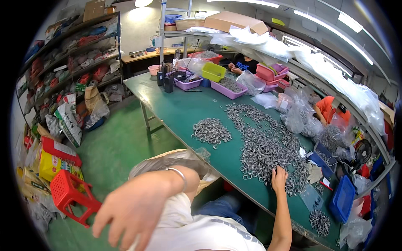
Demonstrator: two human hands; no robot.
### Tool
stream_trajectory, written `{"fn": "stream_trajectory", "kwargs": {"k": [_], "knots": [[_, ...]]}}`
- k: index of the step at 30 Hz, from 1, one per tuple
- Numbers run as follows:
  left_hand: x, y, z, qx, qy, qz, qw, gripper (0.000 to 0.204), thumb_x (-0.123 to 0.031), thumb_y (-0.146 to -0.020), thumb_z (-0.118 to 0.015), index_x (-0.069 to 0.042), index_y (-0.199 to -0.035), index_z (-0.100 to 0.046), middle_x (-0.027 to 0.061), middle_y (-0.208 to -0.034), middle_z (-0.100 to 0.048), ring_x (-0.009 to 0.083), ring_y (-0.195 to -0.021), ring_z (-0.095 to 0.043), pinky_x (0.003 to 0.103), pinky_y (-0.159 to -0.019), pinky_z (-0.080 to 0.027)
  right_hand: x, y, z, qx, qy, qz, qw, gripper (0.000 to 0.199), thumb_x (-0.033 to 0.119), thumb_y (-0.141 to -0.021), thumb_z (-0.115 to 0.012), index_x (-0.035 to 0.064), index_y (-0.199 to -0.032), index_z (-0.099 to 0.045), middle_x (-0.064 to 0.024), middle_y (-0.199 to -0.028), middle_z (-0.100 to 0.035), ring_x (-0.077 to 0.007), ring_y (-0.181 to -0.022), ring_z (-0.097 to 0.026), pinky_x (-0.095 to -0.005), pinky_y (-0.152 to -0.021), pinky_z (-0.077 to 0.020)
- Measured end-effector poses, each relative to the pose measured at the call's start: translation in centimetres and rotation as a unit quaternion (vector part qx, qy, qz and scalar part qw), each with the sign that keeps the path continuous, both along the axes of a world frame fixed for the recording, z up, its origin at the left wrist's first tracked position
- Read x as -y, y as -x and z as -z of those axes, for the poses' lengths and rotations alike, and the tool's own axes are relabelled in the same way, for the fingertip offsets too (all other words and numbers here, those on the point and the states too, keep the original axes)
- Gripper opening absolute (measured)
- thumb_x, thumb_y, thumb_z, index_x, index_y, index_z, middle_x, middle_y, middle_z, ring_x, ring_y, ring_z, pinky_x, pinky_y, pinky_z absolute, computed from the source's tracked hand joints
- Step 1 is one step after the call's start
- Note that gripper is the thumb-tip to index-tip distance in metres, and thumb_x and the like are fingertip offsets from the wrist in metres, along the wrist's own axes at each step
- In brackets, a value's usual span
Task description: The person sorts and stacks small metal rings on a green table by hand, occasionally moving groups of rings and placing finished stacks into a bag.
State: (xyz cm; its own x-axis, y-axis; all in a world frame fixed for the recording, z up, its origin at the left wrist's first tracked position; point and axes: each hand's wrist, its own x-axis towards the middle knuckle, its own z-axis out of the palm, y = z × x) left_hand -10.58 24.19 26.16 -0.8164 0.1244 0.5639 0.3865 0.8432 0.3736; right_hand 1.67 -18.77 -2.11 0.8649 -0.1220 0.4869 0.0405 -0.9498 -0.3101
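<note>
Many small grey metal rings lie in a broad heap (268,144) on the green table (180,104). A smaller pile of rings (211,131) sits to its left. My right hand (279,180) rests at the heap's near edge, fingers bent together and touching the rings; what is between the fingertips is too small to make out. Off the table, my left hand (132,205) hangs at the lower left with its fingers apart, holding nothing. A bangle (178,175) circles that wrist. Beneath this arm, an open, pale-lined sack (155,161) stands against the table edge.
Purple baskets (229,93), a lime basket (213,72) and black handheld devices (168,83) stand at the far side. A blue tray (343,198) and fan (363,150) are at right. Two people sit across the table, one in orange (328,109). A red stool (71,194) stands left.
</note>
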Motion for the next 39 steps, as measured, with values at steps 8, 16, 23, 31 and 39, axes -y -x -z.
{"fn": "stream_trajectory", "kwargs": {"k": [8, 16, 23, 31, 39], "knots": [[8.0, -4.5, 9.7, -0.367, -0.286, -0.426, 0.776, 0.018, -0.011, -0.089, -0.060, 0.006, -0.094, -0.066, 0.0228, -0.090, -0.066, 0.0358, -0.084, -0.063, 0.047, -0.075, -0.049, -3.0, 3.3, -2.4, 0.040, -0.168, -0.049, 0.984, 0.028, 0.019, -0.090, -0.054, -0.0004, -0.111, -0.054, -0.0160, -0.105, -0.058, -0.0320, -0.105, -0.051, -0.0419, -0.093, -0.0349], [16.3, -11.1, 20.3, -0.489, -0.469, -0.596, 0.432, 0.026, -0.005, -0.092, -0.054, 0.001, -0.117, -0.058, 0.0074, -0.098, -0.063, 0.0132, -0.092, -0.059, 0.028, -0.086, -0.047, -6.9, 6.3, -5.8, -0.073, -0.804, -0.317, 0.497, 0.030, 0.029, -0.099, -0.042, 0.0021, -0.108, -0.051, -0.0103, -0.083, -0.056, -0.0207, -0.080, -0.054, -0.0325, -0.073, -0.0424], [20.3, -12.3, 22.6, -0.483, -0.507, -0.586, 0.408, 0.032, -0.006, -0.092, -0.054, 0.001, -0.123, -0.053, 0.0027, -0.088, -0.057, 0.0100, -0.087, -0.054, 0.027, -0.082, -0.045, -6.1, 7.9, -4.5, -0.143, -0.891, -0.346, 0.255, 0.036, 0.035, -0.101, -0.034, 0.0046, -0.105, -0.052, -0.0058, -0.076, -0.049, -0.0177, -0.068, -0.044, -0.0289, -0.063, -0.0356], [21.8, -13.0, 22.9, -0.312, -0.532, -0.660, 0.429, 0.030, -0.012, -0.097, -0.047, 0.002, -0.122, -0.052, 0.0040, -0.083, -0.058, 0.0084, -0.068, -0.055, 0.023, -0.061, -0.047, -6.1, 8.5, -5.4, -0.216, -0.626, -0.131, 0.737, 0.017, 0.018, -0.097, -0.050, 0.0028, -0.097, -0.057, -0.0029, -0.072, -0.059, -0.0124, -0.060, -0.053, -0.0254, -0.055, -0.0412], [23.3, -12.7, 25.2, -0.369, -0.607, -0.603, 0.362, 0.027, -0.016, -0.099, -0.044, 0.003, -0.113, -0.056, 0.0066, -0.080, -0.063, 0.0101, -0.067, -0.058, 0.025, -0.060, -0.050, -5.7, 7.4, -7.6, -0.223, -0.182, -0.057, 0.956, 0.014, 0.011, -0.083, -0.065, 0.0000, -0.089, -0.059, -0.0120, -0.066, -0.060, -0.0219, -0.056, -0.060, -0.0338, -0.053, -0.0470]]}}
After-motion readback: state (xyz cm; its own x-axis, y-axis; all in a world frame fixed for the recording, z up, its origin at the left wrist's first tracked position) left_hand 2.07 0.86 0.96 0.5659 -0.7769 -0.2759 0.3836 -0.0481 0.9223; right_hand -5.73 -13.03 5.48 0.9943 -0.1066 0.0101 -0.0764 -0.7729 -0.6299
